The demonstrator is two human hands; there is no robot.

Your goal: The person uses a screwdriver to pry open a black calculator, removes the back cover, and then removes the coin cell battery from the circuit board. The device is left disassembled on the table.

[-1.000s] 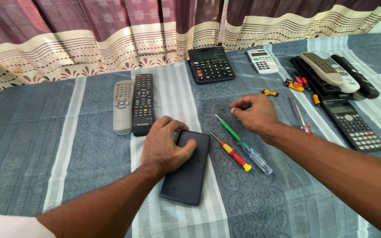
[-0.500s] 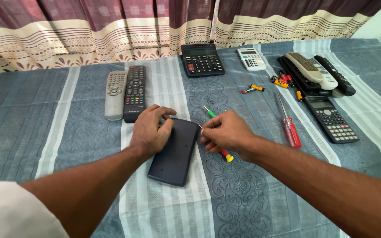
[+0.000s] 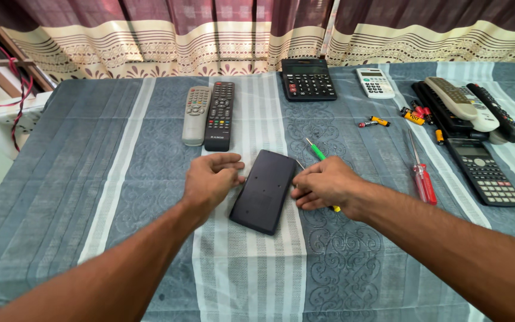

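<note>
While the dark flat device [image 3: 264,191] lies face-down on the striped cloth [image 3: 90,179], the left hand [image 3: 210,179] rests at its left edge, fingers curled loosely apart and touching it. The right hand [image 3: 324,183] sits at the device's right edge, fingers bunched together over a green-handled screwdriver [image 3: 315,149]. Beyond the device lie two remotes [image 3: 210,113]; far right of it, a red screwdriver [image 3: 423,179].

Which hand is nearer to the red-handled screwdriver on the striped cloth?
Right. The right hand lies between the face-down black device and the red-handled screwdriver; the left hand sits beyond the device, farther away.
</note>
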